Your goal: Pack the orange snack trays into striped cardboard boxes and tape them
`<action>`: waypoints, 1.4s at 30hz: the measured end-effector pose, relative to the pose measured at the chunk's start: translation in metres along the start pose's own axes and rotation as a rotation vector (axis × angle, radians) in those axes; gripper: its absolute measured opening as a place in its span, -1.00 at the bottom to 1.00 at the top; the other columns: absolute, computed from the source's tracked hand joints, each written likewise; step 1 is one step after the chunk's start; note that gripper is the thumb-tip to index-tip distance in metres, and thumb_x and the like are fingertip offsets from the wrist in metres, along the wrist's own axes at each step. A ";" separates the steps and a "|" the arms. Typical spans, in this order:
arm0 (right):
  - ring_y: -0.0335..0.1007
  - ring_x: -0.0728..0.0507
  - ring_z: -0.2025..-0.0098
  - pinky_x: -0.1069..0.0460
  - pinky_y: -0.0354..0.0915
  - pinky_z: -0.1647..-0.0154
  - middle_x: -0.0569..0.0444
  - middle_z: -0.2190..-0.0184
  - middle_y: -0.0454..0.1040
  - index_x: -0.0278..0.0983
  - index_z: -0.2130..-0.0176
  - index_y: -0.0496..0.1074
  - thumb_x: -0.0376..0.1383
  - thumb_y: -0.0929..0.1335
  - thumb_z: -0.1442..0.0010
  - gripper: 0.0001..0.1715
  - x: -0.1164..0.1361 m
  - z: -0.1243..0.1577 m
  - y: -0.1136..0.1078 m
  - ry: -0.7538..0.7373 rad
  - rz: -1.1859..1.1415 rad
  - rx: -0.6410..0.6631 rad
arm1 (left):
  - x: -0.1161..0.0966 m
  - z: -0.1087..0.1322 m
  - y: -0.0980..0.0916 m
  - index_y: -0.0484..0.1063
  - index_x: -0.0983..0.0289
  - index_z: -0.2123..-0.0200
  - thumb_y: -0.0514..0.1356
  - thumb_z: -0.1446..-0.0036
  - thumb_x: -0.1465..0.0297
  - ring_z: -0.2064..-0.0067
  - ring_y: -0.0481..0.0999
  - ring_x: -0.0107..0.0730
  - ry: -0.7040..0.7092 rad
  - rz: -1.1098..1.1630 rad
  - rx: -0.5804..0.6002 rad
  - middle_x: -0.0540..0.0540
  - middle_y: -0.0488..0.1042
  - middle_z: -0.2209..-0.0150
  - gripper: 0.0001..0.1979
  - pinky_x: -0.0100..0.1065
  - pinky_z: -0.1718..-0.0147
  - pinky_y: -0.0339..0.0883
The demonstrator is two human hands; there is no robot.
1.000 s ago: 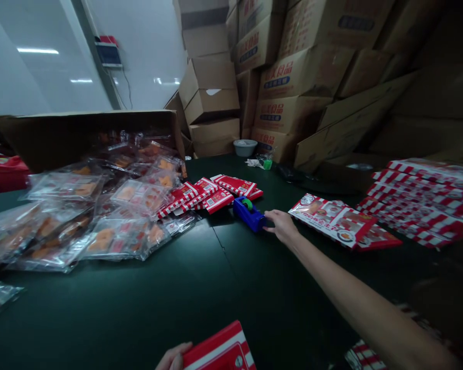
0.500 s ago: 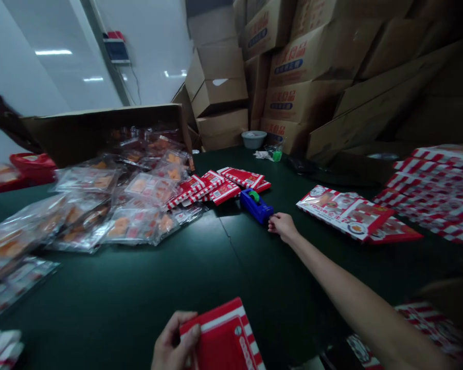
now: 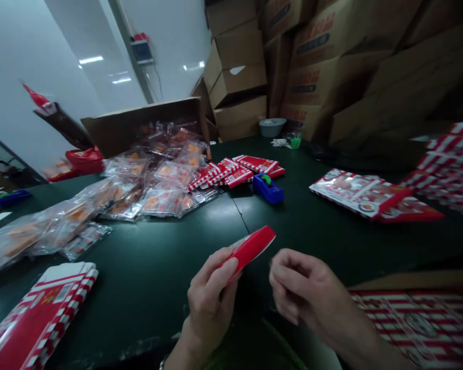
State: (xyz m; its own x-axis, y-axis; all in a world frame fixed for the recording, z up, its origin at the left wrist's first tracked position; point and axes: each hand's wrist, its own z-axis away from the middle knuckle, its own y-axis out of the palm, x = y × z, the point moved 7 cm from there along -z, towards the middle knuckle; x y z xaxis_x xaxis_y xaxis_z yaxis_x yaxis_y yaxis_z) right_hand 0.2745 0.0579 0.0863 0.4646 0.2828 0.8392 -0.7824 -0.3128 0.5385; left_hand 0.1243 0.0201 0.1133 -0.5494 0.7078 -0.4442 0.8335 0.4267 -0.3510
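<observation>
The left hand [image 3: 211, 300] grips a red carton [image 3: 251, 248] near its lower end, with the fingers closed over its side. The carton is tilted up and seen almost edge-on, its free end pointing up and to the right. The right hand [image 3: 312, 293] is just beside it, narrow and loosely curled, holding nothing, its fingertips near the carton but apart from it. Both hands are over the near edge of the dark green bench [image 3: 146, 277]. Straight ahead, toward the far edge, a blue tape dispenser [image 3: 268, 189] with a green roll stands just beside a small spread of red-and-white cartons [image 3: 235, 172]. To the left, a heap of plastic packets [image 3: 154, 192] with orange contents spreads out from a cardboard box [image 3: 139, 123] at the far edge. A stack of flat cartons [image 3: 34, 324] lies at the near left corner. On the right, a printed carton [image 3: 358, 194] lies flat, with a larger stack of striped cartons [image 3: 447, 164] at the bench's right edge. A striped sheet [image 3: 412, 324] fills the near right corner. A white basin [image 3: 272, 127] sits at the far edge, in front of piled cardboard cartons [image 3: 332, 67].
</observation>
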 end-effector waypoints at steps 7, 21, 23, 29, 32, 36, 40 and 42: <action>0.08 0.14 0.74 0.18 0.05 0.74 0.23 0.67 0.34 -0.30 0.52 0.32 -0.10 0.58 0.15 -0.53 -0.041 -0.009 -0.029 0.129 -0.100 -0.141 | -0.015 0.011 0.012 0.44 0.18 -0.01 0.20 -0.10 0.69 0.03 0.60 -0.21 0.097 0.006 0.030 0.19 0.59 0.08 -0.55 -0.13 -0.02 0.50; 0.24 -0.17 0.47 -0.09 0.25 0.41 0.08 0.57 0.30 -0.16 0.54 0.22 -0.09 0.47 0.13 -0.62 0.012 -0.032 -0.075 -0.404 0.889 -0.542 | 0.016 0.006 -0.019 0.54 0.18 0.18 0.29 -0.10 0.48 0.21 0.60 -0.33 -0.426 0.218 -0.079 0.07 0.62 0.20 -0.81 -0.43 0.25 0.52; 0.34 -0.33 0.19 -0.21 0.26 0.14 -0.08 0.32 0.42 -0.17 0.37 0.33 -0.15 0.42 0.06 -0.75 0.050 -0.020 -0.065 -0.538 1.028 -0.583 | 0.018 0.007 -0.023 0.54 0.17 0.18 0.27 -0.11 0.46 0.18 0.59 -0.32 -0.434 0.189 -0.059 0.07 0.62 0.18 -0.81 -0.42 0.22 0.51; 0.44 -0.25 0.19 -0.13 0.29 0.10 -0.01 0.27 0.52 -0.21 0.08 0.40 -0.28 0.42 -0.03 -0.59 0.054 -0.012 0.062 -0.444 1.742 0.527 | 0.023 0.008 -0.002 0.52 0.14 0.19 0.35 0.00 0.30 0.24 0.61 -0.30 -0.582 0.164 0.078 0.06 0.62 0.21 -0.74 -0.42 0.21 0.51; 0.47 -0.16 0.35 0.00 0.28 0.36 0.04 0.36 0.55 -0.24 0.15 0.42 -0.30 0.38 -0.14 -0.77 0.065 -0.017 0.040 -0.261 1.801 0.539 | 0.031 -0.006 0.008 0.43 0.15 0.02 0.33 -0.02 0.15 0.04 0.59 -0.21 -0.602 0.296 0.114 0.11 0.59 0.05 -0.54 -0.37 0.04 0.48; 0.41 -0.21 -0.05 -0.08 0.25 -0.03 -0.07 -0.03 0.50 -0.23 -0.04 0.40 -0.39 0.32 -0.15 -0.57 0.136 -0.014 -0.054 -0.572 1.784 0.125 | 0.058 -0.023 0.013 0.35 0.15 -0.08 0.29 -0.08 0.16 -0.17 0.43 -0.24 -0.616 0.234 0.034 0.11 0.50 -0.10 -0.50 -0.36 -0.15 0.31; 0.11 -0.31 -0.30 -0.30 -0.18 -0.29 -0.10 -0.21 0.36 -0.21 -0.09 0.42 -0.45 0.27 -0.15 -0.48 0.191 -0.037 -0.180 -0.582 2.037 -0.255 | 0.071 -0.028 0.104 0.42 0.21 0.03 0.27 -0.11 0.24 0.09 0.58 -0.23 -0.675 0.395 0.352 0.11 0.60 0.15 -0.64 -0.29 0.05 0.45; -0.02 -0.37 -0.35 -0.39 -0.33 -0.28 -0.18 -0.24 0.31 -0.25 -0.10 0.42 -0.51 0.26 -0.11 -0.43 0.205 -0.049 -0.234 -0.481 2.066 -0.359 | 0.069 -0.029 0.178 0.43 0.25 0.08 0.29 -0.10 0.28 0.22 0.59 -0.25 -0.816 0.642 0.531 0.10 0.59 0.27 -0.67 -0.30 0.17 0.48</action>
State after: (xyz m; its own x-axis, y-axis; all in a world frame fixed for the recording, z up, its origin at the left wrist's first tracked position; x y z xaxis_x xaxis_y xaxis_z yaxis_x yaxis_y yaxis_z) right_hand 0.5327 0.2333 0.1282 -0.9336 -0.3566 0.0346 -0.1731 0.3646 -0.9149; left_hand 0.2367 0.1612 0.0436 -0.0715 0.0537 -0.9960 0.9489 -0.3042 -0.0845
